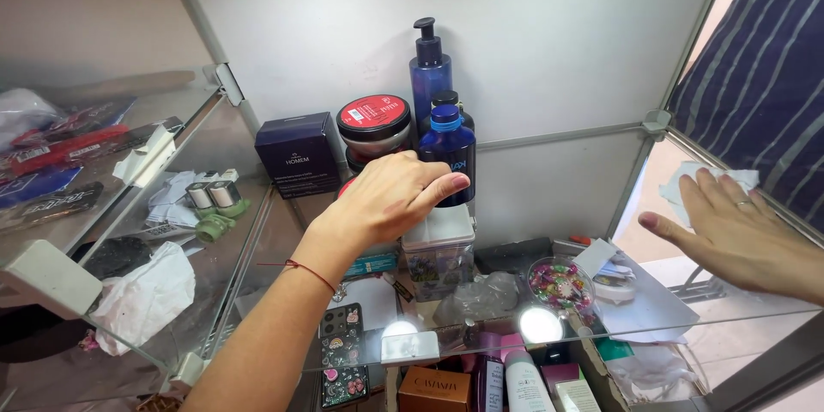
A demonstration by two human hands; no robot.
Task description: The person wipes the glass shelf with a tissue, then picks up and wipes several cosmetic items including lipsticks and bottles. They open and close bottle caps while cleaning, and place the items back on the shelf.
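My left hand reaches over the glass shelf, palm down, fingers curved. Its fingertips touch the side of a short dark-blue bottle with a blue cap. The palm side is hidden, so I cannot see whether it holds anything. Below the hand stands a clear box with a white lid. Behind are a tall blue pump bottle and a red-lidded black jar. My right hand lies flat on a white cloth, pressing it against the right glass panel.
A dark-blue carton stands at the back left. A clear round tub of coloured beads sits front right. The left shelf holds small bottles, packets and a white bag. Boxes and tubes fill the shelf below. A striped cloth hangs outside.
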